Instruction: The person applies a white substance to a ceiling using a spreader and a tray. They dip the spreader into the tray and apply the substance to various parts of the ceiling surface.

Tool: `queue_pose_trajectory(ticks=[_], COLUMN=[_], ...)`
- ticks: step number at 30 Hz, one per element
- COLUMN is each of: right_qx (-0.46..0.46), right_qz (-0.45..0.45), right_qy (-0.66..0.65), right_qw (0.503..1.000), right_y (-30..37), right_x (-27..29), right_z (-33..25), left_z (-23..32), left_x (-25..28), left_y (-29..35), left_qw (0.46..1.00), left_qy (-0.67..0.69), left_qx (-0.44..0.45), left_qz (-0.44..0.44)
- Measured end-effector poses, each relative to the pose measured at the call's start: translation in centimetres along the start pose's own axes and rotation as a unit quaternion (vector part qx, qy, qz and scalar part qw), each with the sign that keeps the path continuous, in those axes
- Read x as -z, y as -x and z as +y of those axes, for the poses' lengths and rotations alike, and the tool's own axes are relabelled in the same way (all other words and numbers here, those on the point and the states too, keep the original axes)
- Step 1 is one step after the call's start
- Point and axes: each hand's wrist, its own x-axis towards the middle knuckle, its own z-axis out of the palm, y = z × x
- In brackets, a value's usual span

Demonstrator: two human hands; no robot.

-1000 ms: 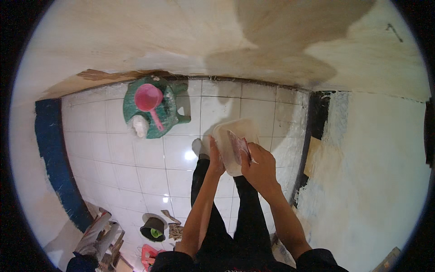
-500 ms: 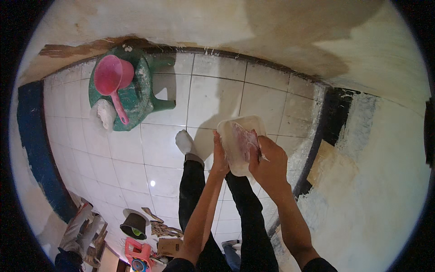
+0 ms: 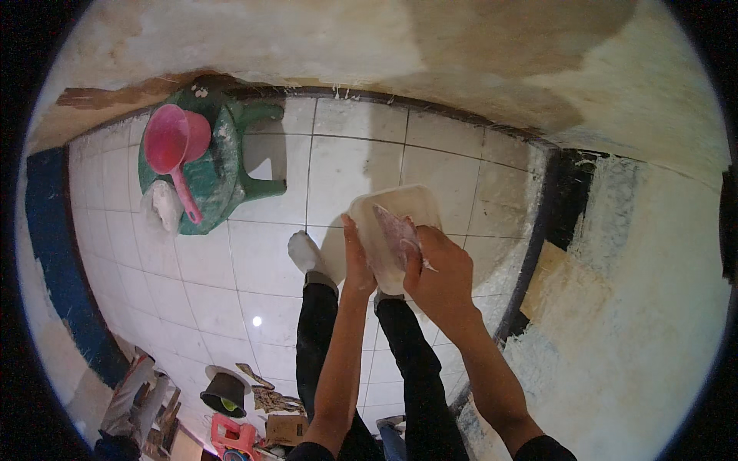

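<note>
A translucent white plastic tub [image 3: 365,206] hangs in front of me, above the floor and near my feet. My left hand [image 3: 358,257] is wrapped round its left side, the thumb along the rim and the other fingers mostly hidden. My right hand [image 3: 440,269] grips a flat, pinkish putty scraper [image 3: 397,233], its wide blade tilted inside the tub. White paste smears the blade and the fingers. The scraper's grip is hidden in the hand, and how much paste lies in the tub I cannot tell.
At the far left a green plastic stool [image 3: 219,188] bears a pink dipper [image 3: 167,138] and a bag of white powder [image 3: 163,206]. Patchy walls [image 3: 615,307] rise ahead and at the right. A dark bucket [image 3: 223,392], a cardboard box [image 3: 284,430] and clutter lie at the lower left.
Both hands, with the tub and scraper, have shifted slightly left and away from me. The stool and floor sit a little lower and further left in the view. Both grips are the same.
</note>
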Motion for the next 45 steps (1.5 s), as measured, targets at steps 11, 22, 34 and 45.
queue_pose_trajectory(ticks=[11,22,34,45], right_qx=[-0.093,-0.217,-0.218,-0.076], right_qz=[-0.062,-0.092,-0.014,0.047], right_qy=[-0.184,-0.325,-0.658,-0.760], right_qw=[0.977,0.916,0.721,0.643], right_y=[-0.4,1.9,1.2,-17.1], right_x=[2.7,8.2,10.1,10.0], right_z=[4.1,10.1,11.1,6.8], left_z=[-0.5,-2.0,-3.5,-1.4], left_x=[-2.6,-5.3,-7.8,-2.9], left_y=[-0.1,-0.5,-1.1,-0.6], left_qw=[0.998,0.997,0.990,0.991], left_qy=[-0.061,-0.066,-0.005,0.020], left_qx=[-0.012,-0.023,-0.126,-0.125], left_qz=[-0.015,0.014,0.067,0.050])
